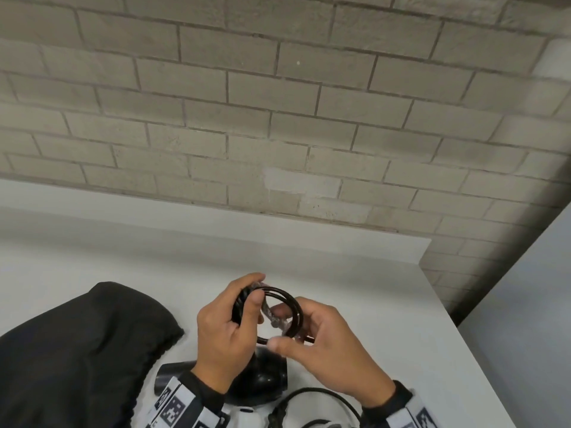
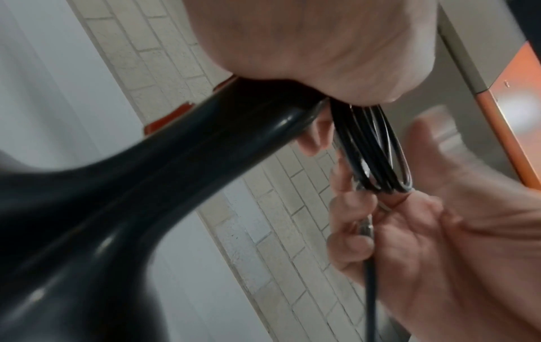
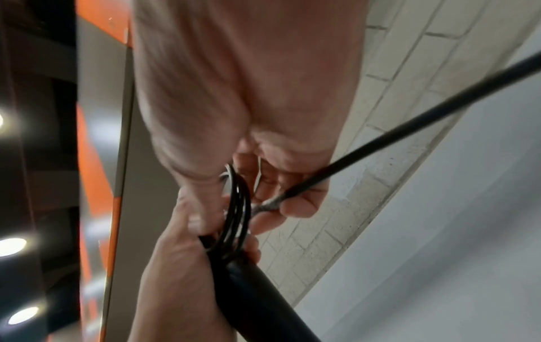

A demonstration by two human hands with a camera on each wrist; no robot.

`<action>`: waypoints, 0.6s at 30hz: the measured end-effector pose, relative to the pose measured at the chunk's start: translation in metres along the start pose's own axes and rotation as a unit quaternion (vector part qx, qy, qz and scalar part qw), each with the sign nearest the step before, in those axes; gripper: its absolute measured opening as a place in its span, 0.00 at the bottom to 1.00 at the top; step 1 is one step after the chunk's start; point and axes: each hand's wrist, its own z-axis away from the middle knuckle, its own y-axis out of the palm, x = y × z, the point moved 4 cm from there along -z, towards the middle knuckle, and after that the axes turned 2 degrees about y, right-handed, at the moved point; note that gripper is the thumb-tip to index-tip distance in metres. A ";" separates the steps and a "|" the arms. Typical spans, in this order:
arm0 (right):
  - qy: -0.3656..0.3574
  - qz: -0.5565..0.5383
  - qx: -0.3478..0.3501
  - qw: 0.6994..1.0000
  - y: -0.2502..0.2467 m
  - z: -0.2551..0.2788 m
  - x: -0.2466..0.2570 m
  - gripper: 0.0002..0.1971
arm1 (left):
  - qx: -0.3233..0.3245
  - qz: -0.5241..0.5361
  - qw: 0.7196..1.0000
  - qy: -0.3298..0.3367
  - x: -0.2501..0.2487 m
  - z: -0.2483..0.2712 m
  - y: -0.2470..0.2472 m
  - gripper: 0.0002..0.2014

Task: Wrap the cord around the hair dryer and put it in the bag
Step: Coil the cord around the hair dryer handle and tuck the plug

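A black hair dryer (image 1: 262,378) is held handle-up over the white table (image 1: 386,304). My left hand (image 1: 251,290) grips the end of its handle together with several loops of black cord (image 1: 289,304). In the left wrist view the dryer's body (image 2: 131,196) fills the lower left, and the cord loops (image 2: 377,152) hang under my palm. My right hand (image 1: 282,329) pinches the cord just below the loops. In the right wrist view the free cord (image 3: 409,115) runs off to the upper right from the pinching fingers (image 3: 295,208). The black fabric bag (image 1: 77,350) lies to the left.
A slack length of cord (image 1: 309,393) curves on the table near my right wrist. A pale brick wall (image 1: 278,118) stands behind the table. The table's right edge (image 1: 463,319) runs diagonally, with floor beyond it.
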 end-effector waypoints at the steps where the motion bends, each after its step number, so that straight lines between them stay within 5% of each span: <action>1: -0.002 0.007 -0.006 1.000 0.001 0.000 0.001 0.12 | 0.006 0.004 1.000 -0.002 -0.001 0.000 0.002 0.19; 7: -0.004 0.000 -0.038 0.999 -0.001 -0.003 0.003 0.09 | 0.018 0.034 0.997 -0.060 -0.005 0.005 0.007 0.14; 13: -0.116 0.132 -0.284 0.943 0.009 0.011 -0.003 0.24 | -0.002 0.076 0.992 -0.099 -0.008 0.007 0.009 0.13; 16: -0.216 0.237 -0.267 0.909 0.028 0.014 -0.002 0.14 | -0.006 0.069 0.993 -0.094 -0.012 0.008 0.010 0.16; 18: -0.202 0.280 -0.244 0.906 0.035 0.012 -0.005 0.09 | -0.009 0.054 0.994 -0.093 -0.013 0.009 0.011 0.13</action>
